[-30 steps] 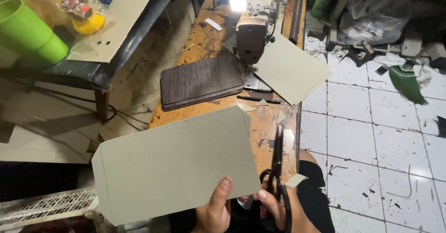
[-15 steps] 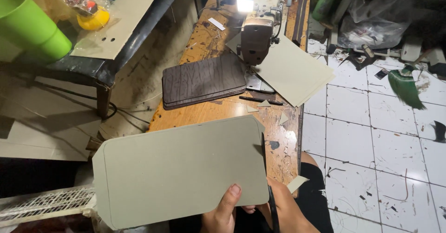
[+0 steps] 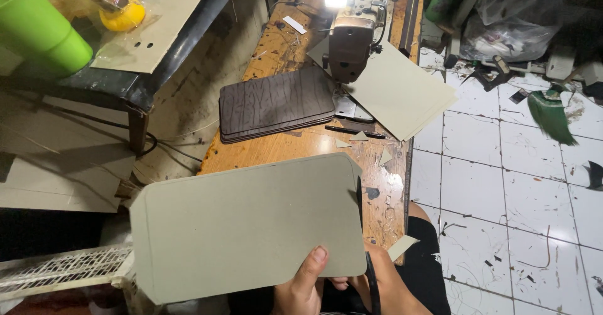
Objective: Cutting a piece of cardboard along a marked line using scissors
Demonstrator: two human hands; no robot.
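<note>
Over worn wooden bench (image 3: 295, 145): left hand (image 3: 304, 283) pinches flat grey-green, round-cornered board (image 3: 248, 224).

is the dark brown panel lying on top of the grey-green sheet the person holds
No, the dark brown panel lies on the wooden table beside the sewing machine, apart from the grey-green sheet pinched by the left hand.

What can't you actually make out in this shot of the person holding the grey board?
- Head view: most of the left hand is hidden behind the grey board and cut by the bottom edge.
- The scissors are largely hidden behind the board's edge; whether the blades are open is unclear.
- The right hand is cut off by the bottom edge.
- The sewing machine needle area is washed out by its lamp.
</note>
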